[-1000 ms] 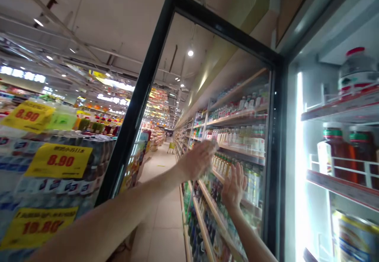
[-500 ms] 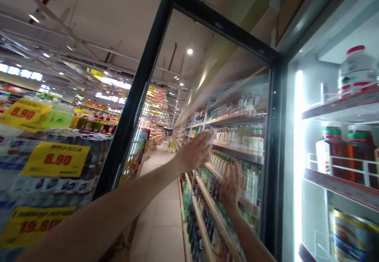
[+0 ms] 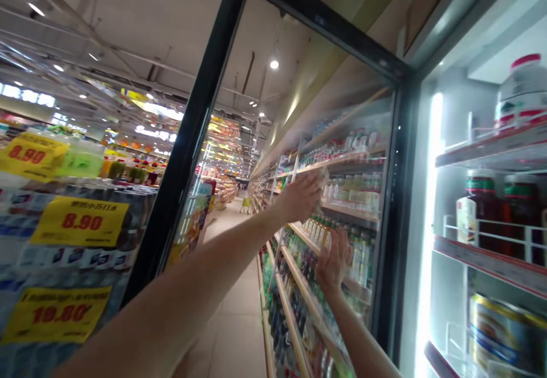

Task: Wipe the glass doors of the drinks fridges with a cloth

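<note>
A glass cooler door (image 3: 342, 139) with a black frame stands open in front of me. My left hand (image 3: 301, 197) reaches out against the glass at about mid height, fingers together over a small pale crumpled thing (image 3: 323, 181), maybe a cloth. My right hand (image 3: 334, 259) lies flat on the glass just below and to the right, fingers spread and holding nothing. Shelves of bottled drinks show through the pane.
The lit cooler interior (image 3: 491, 241) at right holds dark juice bottles (image 3: 481, 207), a white jug (image 3: 523, 90) and a tin (image 3: 504, 327). Stacked drinks with yellow price signs (image 3: 79, 221) fill the left. A tiled aisle (image 3: 233, 309) runs ahead.
My left hand has slid up and to the right across the glass. My right hand stays flat on the pane, almost in the same spot.
</note>
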`<state>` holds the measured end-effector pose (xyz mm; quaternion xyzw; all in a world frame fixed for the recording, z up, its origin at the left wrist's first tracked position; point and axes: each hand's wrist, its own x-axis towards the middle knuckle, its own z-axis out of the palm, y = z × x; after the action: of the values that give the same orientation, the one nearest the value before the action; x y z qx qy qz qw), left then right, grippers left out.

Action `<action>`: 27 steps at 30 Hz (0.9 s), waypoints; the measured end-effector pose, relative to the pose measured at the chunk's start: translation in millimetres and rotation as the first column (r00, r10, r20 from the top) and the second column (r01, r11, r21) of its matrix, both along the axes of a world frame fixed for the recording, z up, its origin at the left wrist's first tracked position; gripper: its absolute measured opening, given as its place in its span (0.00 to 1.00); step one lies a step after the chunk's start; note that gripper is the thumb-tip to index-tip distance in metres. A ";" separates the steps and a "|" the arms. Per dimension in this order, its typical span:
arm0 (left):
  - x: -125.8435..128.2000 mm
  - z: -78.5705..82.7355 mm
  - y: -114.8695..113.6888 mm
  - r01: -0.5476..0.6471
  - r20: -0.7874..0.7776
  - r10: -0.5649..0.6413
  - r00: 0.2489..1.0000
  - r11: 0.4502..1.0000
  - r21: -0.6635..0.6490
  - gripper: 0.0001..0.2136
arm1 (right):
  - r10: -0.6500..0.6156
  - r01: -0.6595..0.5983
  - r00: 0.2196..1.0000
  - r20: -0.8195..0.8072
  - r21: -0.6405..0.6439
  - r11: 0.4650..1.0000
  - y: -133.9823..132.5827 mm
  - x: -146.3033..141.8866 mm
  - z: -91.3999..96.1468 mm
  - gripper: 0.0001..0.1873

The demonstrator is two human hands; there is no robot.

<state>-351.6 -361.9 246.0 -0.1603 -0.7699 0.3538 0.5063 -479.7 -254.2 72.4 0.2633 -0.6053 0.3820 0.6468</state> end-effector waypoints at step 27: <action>95.9 14.7 -87.2 -0.060 -0.293 0.171 0.941 0.934 0.353 0.23 | -0.016 0.017 1.000 -0.015 0.014 1.000 3.8 -3.0 -1.3 0.27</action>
<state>-255.8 -449.1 260.6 0.0345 -0.7355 0.2667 0.6219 -482.6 -250.4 71.2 0.2658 -0.6053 0.3703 0.6525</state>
